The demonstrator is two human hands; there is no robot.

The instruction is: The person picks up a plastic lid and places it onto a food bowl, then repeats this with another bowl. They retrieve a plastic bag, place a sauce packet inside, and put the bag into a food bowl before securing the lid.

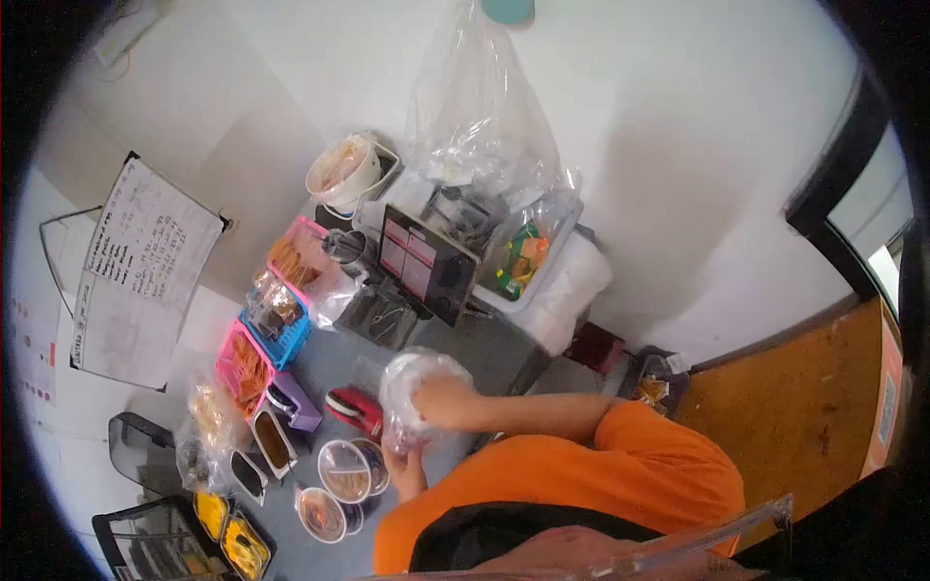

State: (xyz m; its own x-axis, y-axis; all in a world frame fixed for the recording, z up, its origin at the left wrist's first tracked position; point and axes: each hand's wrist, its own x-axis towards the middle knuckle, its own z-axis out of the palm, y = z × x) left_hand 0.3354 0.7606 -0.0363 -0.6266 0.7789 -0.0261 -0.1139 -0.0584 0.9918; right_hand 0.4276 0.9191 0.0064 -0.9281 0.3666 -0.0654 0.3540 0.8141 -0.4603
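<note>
Bright, soft light whitens the wall [736, 165], where broad faint shadows fall, and glints on the hanging plastic bag [481, 102], while fisheye edges bow into black and the whiteboard's [136, 315] writing blurs.

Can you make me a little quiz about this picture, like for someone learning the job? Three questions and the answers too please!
1. Pick one: what colour is the basket between the two pink baskets?
a) green
b) blue
c) yellow

2. True or false: only one of the person's hands is at the plastic bag in front of them.

3. Fill in the missing word: the person's sleeves are ____.

Key:
1. b, blue.
2. False: the left hand and the right hand are both at the bag.
3. orange.
</note>
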